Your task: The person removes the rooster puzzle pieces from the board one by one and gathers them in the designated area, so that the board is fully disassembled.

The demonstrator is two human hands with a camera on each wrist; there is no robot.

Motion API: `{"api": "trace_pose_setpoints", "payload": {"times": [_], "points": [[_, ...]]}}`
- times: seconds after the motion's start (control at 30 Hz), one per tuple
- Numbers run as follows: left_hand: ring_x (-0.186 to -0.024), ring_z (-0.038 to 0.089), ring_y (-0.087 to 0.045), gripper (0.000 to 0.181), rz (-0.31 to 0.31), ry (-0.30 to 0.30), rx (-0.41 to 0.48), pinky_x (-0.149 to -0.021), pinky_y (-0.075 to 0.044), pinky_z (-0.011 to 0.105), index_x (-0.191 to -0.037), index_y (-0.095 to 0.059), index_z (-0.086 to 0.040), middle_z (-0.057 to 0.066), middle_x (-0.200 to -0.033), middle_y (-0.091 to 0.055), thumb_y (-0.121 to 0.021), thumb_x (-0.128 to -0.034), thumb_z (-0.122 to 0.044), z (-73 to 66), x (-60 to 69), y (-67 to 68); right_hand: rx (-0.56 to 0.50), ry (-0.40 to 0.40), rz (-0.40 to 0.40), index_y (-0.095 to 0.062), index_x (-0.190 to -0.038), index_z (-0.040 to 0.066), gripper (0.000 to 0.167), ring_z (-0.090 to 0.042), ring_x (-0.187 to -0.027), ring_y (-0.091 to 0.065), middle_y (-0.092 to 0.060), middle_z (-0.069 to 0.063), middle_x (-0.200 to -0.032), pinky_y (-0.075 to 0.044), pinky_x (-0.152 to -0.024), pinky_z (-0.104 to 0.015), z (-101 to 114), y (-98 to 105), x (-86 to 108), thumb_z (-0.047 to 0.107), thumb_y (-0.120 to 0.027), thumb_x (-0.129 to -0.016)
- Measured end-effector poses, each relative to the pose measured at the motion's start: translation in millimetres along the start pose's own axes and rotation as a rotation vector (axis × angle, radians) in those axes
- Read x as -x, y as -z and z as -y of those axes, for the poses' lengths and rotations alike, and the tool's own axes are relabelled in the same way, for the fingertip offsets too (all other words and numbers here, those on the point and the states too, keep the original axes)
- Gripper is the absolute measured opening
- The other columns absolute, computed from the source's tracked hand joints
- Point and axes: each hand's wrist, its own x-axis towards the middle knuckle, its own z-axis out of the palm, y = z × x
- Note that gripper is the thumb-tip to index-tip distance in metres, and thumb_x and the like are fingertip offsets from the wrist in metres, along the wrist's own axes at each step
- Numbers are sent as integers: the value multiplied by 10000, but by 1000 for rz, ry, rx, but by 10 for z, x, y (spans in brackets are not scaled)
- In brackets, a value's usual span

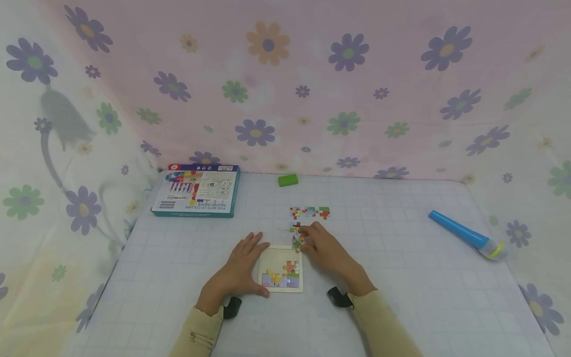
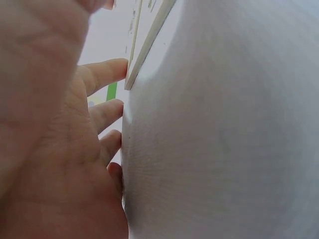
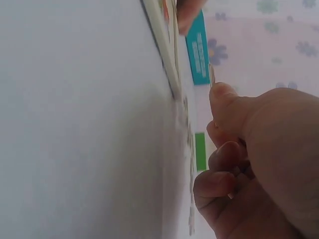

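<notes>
"What colour is the left sleeve [image 1: 200,325]?"
"Light tan, and so is the right sleeve [image 1: 383,325]."
"What's on the left one?"
"Little dark marks [image 1: 193,336]."
"And by the ends?"
"A left black lump [image 1: 232,308] and a right black lump [image 1: 340,297]."

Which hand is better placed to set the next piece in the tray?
The right hand, probably: it pinches a piece near the far edge of the tray, while the left hand is spread along the left side, pinching no piece.

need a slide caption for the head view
Left hand against a partly filled puzzle tray, right hand pinching a puzzle piece.
</notes>
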Motion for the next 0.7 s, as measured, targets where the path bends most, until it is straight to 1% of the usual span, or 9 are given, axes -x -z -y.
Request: {"api": "trace_pose_setpoints", "payload": {"times": [0.07, 0.17, 0.27, 0.33, 0.47, 0.7], "points": [[-1609, 292, -63, 1197, -3, -4, 5, -1312, -114, 534, -1565, -378, -204, 37, -1727, -161, -970, -575, -525, -1, 0, -1, -8, -16, -25, -600, -1333, 84, 407, -124, -875, -509, -570, -21, -1113, -511, -797, -295, -81, 38, -30, 218, -710, -965], [-1608, 298, -69, 1193, -4, -10, 10, -1312, -114, 537, -1563, -382, -197, 44, -1725, -166, -974, -577, -511, -5, 3, 4, -17, -30, -55, -610, -1301, 91, 365, -159, -933, -551, -575, -31, -1150, -535, -859, -357, -180, 87, -64, 204, -707, -968], [-1607, 304, -72, 1186, -4, -11, 13, -1311, -113, 541, -1562, -385, -191, 51, -1725, -168, -975, -580, -499, -12, 6, 13, -12, -38, -68, -612, -1299, 78, 351, -188, -988, -580, -577, -53, -1201, -551, -910, -409, -256, 116, -98, 186, -697, -976], [-1607, 307, -71, 1185, -2, -11, 14, -1311, -112, 542, -1562, -383, -189, 53, -1725, -166, -975, -582, -496, -15, 9, 17, -3, -50, -67, -608, -1318, 71, 362, -196, -1005, -591, -573, -62, -1232, -557, -926, -418, -294, 126, -115, 182, -687, -983], [-1607, 313, -72, 1185, -1, -14, 17, -1310, -111, 544, -1561, -384, -184, 59, -1724, -166, -977, -582, -492, -19, 16, 20, -1, -75, -62, -598, -1353, 54, 398, -206, -1031, -603, -577, -82, -1260, -559, -937, -427, -331, 141, -141, 174, -684, -984], [-1606, 312, -75, 1184, -6, -21, 15, -1310, -110, 547, -1558, -387, -182, 63, -1722, -175, -978, -579, -490, -15, 17, 24, 30, -100, -71, -593, -1362, 67, 381, -211, -991, -602, -578, -92, -1248, -553, -885, -419, -345, 138, -185, 148, -659, -995]]}}
